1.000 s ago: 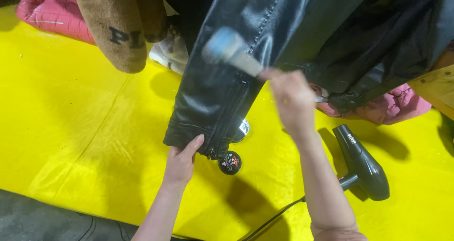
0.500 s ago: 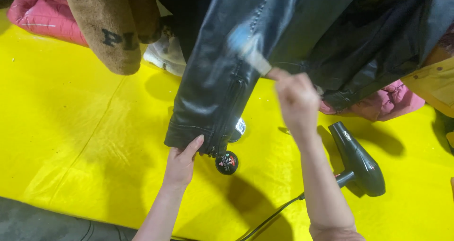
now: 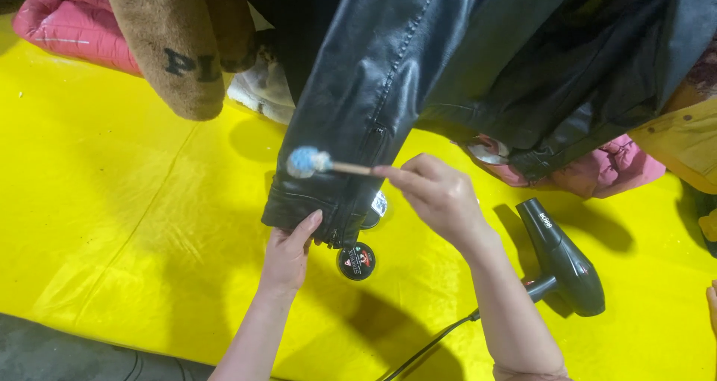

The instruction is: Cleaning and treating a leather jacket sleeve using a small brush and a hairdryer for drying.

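Yellow surface (image 3: 112, 224) lay under hanging black leather jacket (image 3: 418, 75). Left hand (image 3: 287, 258) pinched sleeve cuff (image 3: 310, 209), keeping leather taut. Right hand (image 3: 441, 194) gripped brush (image 3: 310, 162), bristles against sleeve. Round tin (image 3: 356, 261), hair dryer (image 3: 564, 258) lay close below.

I see a glossy black leather sleeve (image 3: 358, 119), a pale-blue-headed brush (image 3: 306, 161), a plain yellow sheet (image 3: 134, 224), a black dryer (image 3: 564, 261).

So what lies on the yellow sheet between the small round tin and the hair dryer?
In the head view, the right hand's forearm crosses above that stretch. Beneath it, the yellow sheet between the tin and the hair dryer looks bare.
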